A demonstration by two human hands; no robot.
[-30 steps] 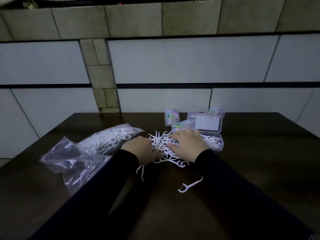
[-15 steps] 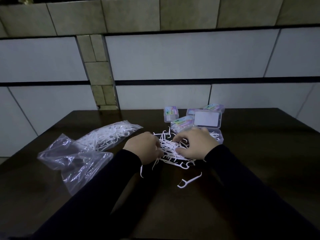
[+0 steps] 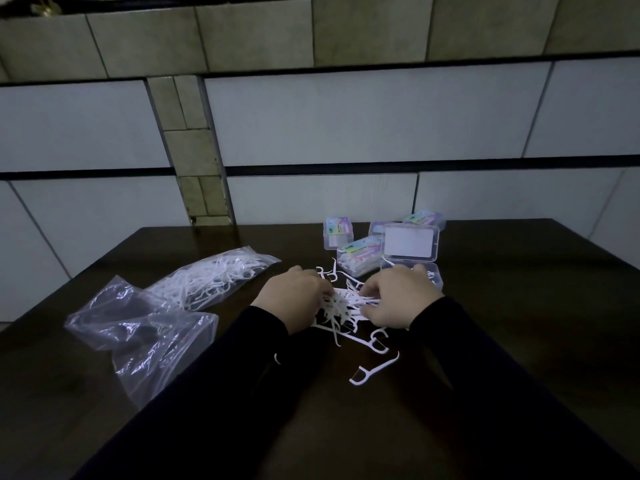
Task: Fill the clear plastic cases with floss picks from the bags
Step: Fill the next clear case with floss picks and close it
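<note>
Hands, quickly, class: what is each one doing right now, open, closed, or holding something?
Left hand: closed on one side of the floss picks.
Right hand: closed on the other side of the same bunch.

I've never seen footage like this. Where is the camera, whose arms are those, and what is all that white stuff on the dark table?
There is no robot: the camera sits on a person's head, looking down at their own arms. The left hand and right hand gather a bunch of floss picks between them. One stray pick lies nearer. On the left lie a bag of picks and an empty-looking bag. Behind the hands stands an open clear case, among closed cases, on the table.
</note>
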